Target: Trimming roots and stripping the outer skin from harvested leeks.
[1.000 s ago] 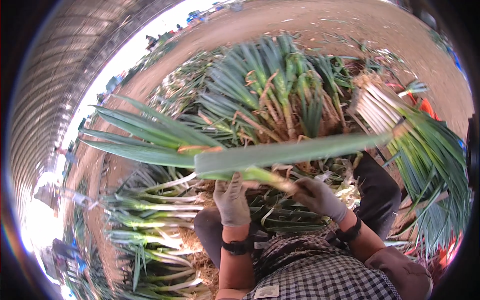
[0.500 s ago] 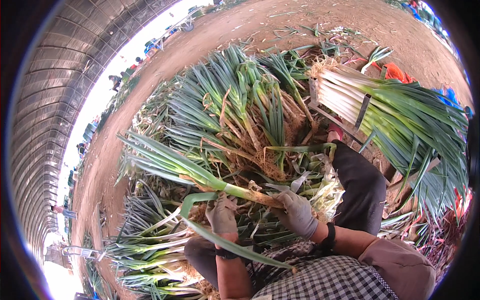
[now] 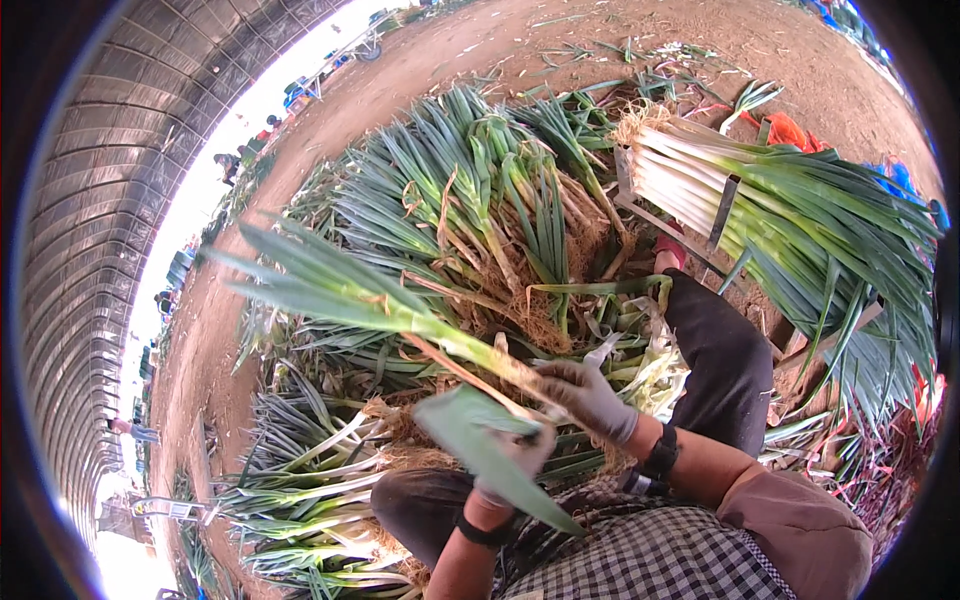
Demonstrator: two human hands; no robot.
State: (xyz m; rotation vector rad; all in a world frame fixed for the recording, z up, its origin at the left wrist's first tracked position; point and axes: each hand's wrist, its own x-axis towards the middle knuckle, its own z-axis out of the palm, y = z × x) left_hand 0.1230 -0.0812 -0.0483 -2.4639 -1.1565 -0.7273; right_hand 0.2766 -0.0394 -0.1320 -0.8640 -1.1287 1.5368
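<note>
My right hand (image 3: 588,396), in a grey glove, is closed round the root end of a large green onion (image 3: 440,335). Its leaves point up to the left, slightly blurred. Just below and to the left, my gloved left hand (image 3: 522,458) is smeared by motion, its fingers closed on an outer leaf (image 3: 478,440) that is peeling away from the stalk. The leaf's broad green blade covers part of that hand and hangs toward my checked apron. A brownish strip of it runs beside the stalk.
A pile of untrimmed green onions (image 3: 470,200) with brown roots lies ahead. White-stemmed onions (image 3: 710,180) rest on a metal rack (image 3: 725,215) to the right. More onions (image 3: 310,500) lie at my left. Peeled scraps (image 3: 650,370) lie by my right leg (image 3: 715,370).
My left hand has pulled down and to the right, drawing the outer leaf away from the stalk. The onion's leafy end has risen a little; my right hand still grips its root end.
</note>
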